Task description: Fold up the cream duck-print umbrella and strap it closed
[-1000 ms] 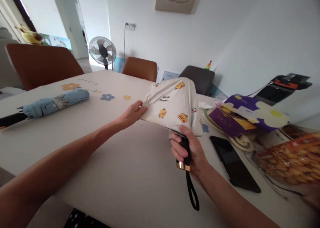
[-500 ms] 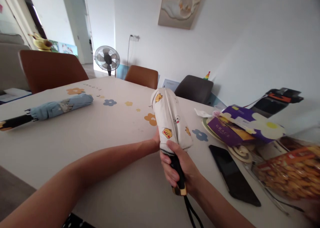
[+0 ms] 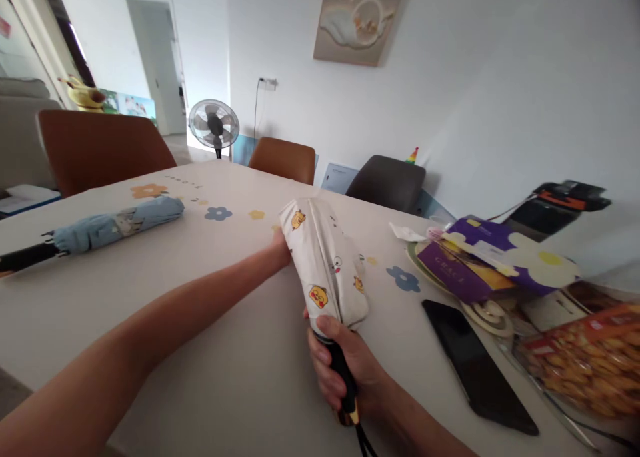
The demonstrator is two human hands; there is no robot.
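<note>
A white folding umbrella (image 3: 327,270) with yellow cartoon figures slants over the table, its cloth furled loosely and its top pointing away from me. My right hand (image 3: 345,367) is wrapped round its black handle, thumb against the lower edge of the cloth. A black strap (image 3: 366,440) hangs from the handle's gold-coloured end. My left hand (image 3: 283,249) reaches behind the umbrella's left side, near the top; its fingers are hidden by the cloth. On the left of the table lies a furled light-blue umbrella (image 3: 105,231) with a black handle.
Right of my right hand lies a black phone (image 3: 477,367). Beyond it are a purple box (image 3: 460,263), a bag of snacks (image 3: 590,363) and a black bottle (image 3: 545,210). Chairs, including a brown one (image 3: 283,160), stand along the white table's (image 3: 225,350) far side. A fan (image 3: 214,125) stands behind.
The white umbrella and both hands have shifted left and a little lower in view. The umbrella's top leans further left, with my left hand moving along beside it.
</note>
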